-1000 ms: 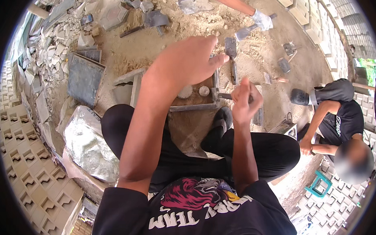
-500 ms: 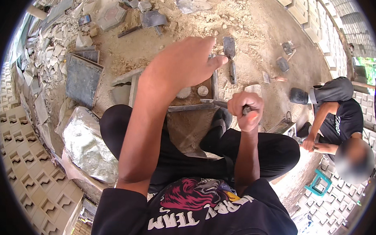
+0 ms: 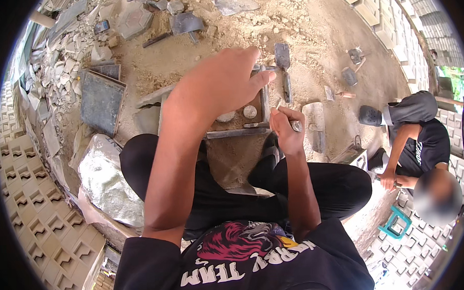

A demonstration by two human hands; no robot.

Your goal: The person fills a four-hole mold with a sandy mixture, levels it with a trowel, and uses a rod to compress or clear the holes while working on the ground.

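My left hand reaches over a rectangular frame on the ground between my legs. Its thumb stands apart from the fingers, whose undersides are hidden; nothing shows in its grip. Two pale round pieces, one of them a small disc, sit inside the frame, partly under my left hand and wrist. Just right of the frame, my right hand is closed round a small hand tool with a round handle end; most of the tool is hidden by my fingers. A trowel lies beyond, on the sandy ground.
A pale wooden float lies right of my hand, with a small trowel and hammer farther off. Dark slabs, rubble and a white sack are on the left. A co-worker squats at the right beside a green stool.
My right hand has moved left and turned, swinging the tool's handle end to the right. My left hand has shifted slightly left. The wooden float shows more fully.
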